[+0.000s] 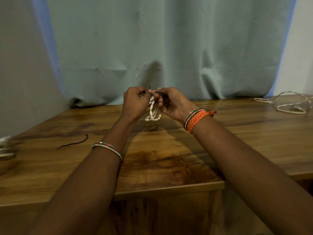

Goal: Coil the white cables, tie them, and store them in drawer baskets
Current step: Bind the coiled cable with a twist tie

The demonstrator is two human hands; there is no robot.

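Note:
A coiled, twisted white cable [153, 111] hangs between my two hands above the middle of the wooden table [169, 160]. My left hand [135, 103] and my right hand [171, 102] are raised close together, both pinching a thin dark tie [149, 87] at the top of the coil. One end of the tie sticks up between my fingertips. Most of the tie is hidden by my fingers. A second, loose white cable [291, 106] lies uncoiled at the table's far right.
Another dark tie [74, 143] lies on the table at the left. A basket [6, 150] with pale cable in it shows at the far left edge, blurred. A grey-green curtain [160, 48] hangs behind the table. The table's front edge steps back on the right.

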